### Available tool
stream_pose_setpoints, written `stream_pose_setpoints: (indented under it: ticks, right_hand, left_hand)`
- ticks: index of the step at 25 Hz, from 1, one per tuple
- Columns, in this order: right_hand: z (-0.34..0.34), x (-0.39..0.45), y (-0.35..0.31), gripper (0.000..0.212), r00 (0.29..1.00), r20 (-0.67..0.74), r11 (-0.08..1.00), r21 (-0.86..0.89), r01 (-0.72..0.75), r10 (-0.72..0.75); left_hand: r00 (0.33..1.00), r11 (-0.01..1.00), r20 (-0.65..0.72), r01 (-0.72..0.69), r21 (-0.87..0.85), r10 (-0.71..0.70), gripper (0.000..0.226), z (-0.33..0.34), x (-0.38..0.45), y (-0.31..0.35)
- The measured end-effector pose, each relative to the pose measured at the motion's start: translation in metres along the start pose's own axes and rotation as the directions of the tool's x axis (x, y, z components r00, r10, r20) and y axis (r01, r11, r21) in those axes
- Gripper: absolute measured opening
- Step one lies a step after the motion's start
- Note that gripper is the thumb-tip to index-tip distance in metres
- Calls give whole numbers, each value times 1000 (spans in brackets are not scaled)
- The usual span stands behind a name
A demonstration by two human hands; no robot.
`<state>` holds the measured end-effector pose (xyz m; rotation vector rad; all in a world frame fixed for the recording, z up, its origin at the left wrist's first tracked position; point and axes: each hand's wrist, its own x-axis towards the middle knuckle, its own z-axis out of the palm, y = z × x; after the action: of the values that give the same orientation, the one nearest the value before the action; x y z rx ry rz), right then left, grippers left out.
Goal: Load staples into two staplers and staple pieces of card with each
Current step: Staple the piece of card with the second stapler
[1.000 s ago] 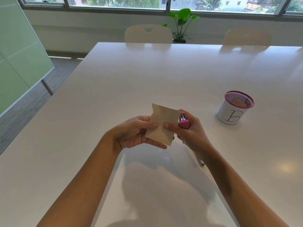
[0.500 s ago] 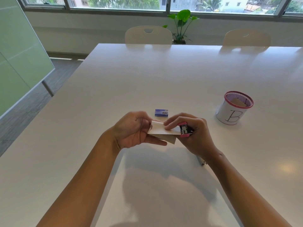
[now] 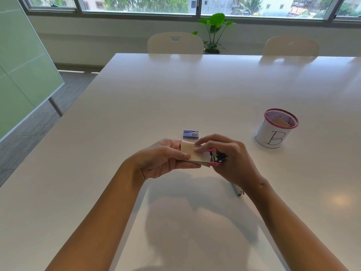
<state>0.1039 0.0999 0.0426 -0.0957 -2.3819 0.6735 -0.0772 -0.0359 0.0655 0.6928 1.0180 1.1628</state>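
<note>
Single head-worn wide-angle view, looking forward and down across the white table. Both forearms enter from the near edge; the hands sit close, at centre. Far end takes in two chairs and the window wall; straight edges appear bowed, probably lens distortion

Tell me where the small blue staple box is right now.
In the head view, the small blue staple box lies on the white table, just beyond the two hands holding the beige card, and well to the left of the pink-rimmed mesh cup.
</note>
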Motion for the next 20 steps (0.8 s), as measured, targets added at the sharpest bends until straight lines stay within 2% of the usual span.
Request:
stream_pose_setpoints:
  ticks: [3, 5, 7, 8, 10, 15, 18, 20]
  right_hand:
    - [-6, -1, 3, 45, 998, 16, 997, 58, -56, 55]
    - [-9, -2, 4, 45, 975, -55, 959, 200, -199, 214]
    - [-9, 0, 3, 33, 926, -98, 877, 370, -306, 365]
    - [-7, 2, 2, 22, 912, -92, 853, 402, -333, 400]
    - [-1, 7, -1, 8, 904, -42, 846, 374, -380, 425]
    - [13, 7, -2, 22, 871, -13, 818, 352, -456, 491]
    - [14, 9, -4, 14, 874, -11, 804, 400, -441, 485]
    - [14, 12, -4, 15, 877, -24, 796, 431, -424, 480]
  left_hand:
    - [997, 1000, -81, 0, -18, -2, 38, 0, 0, 0]
    - [990, 1000, -142, 1, -1, -1, 34, 1, 0, 1]
    - [979, 999, -204, 2, 53, 9, 31, 4, 0, 3]
    - [975, 995, -222, 5, 95, 16, 31, 7, 1, 4]
    - [972, 980, -230, 4, 197, 42, 32, 13, 4, 4]
    - [971, 929, -215, -22, 368, 108, 35, 19, 7, 3]
    - [974, 907, -186, -38, 419, 127, 37, 18, 5, 2]
    - [972, 892, -172, -69, 446, 161, 35, 18, 4, 0]
